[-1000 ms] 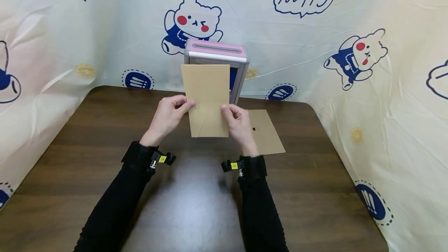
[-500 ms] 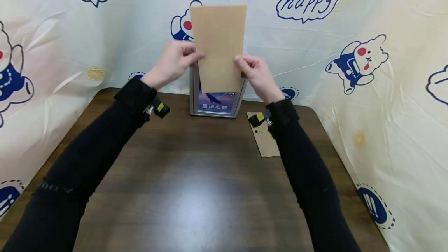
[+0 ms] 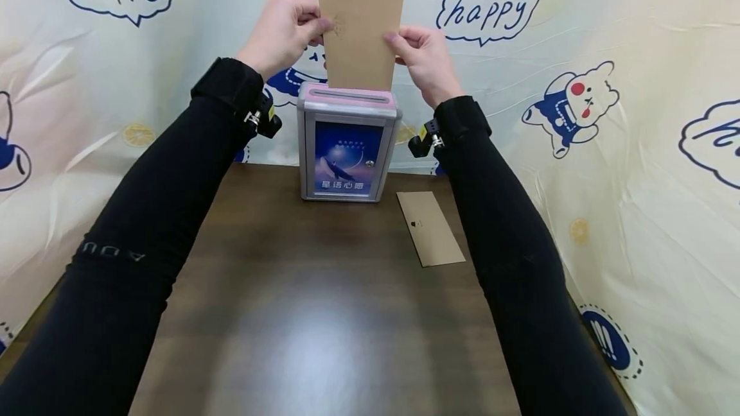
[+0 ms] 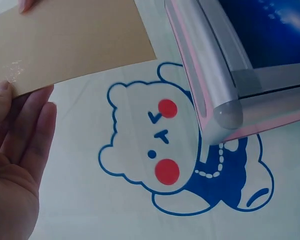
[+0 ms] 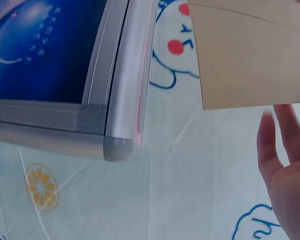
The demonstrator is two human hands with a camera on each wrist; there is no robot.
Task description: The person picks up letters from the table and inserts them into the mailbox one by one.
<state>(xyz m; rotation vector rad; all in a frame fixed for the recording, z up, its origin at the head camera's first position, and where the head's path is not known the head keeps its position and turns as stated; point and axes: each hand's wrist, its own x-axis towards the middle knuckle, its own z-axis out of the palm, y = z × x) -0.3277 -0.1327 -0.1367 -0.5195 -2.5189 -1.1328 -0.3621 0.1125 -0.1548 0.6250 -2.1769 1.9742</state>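
We pinch envelope (image 3: 361, 18) upright, left hand (image 3: 283, 31) and right hand (image 3: 421, 60) on side edges; lower edge just above box (image 3: 345, 146) slot (image 3: 349, 95), long axis vertical.

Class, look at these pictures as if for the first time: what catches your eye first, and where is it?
First, the tall brown envelope held upright at top centre, pinched at its edges by the left hand and right hand, its lower edge just above the slot of the pink-topped silver box. That box stands at the back of the dark wooden table. A second envelope lies flat to its right.
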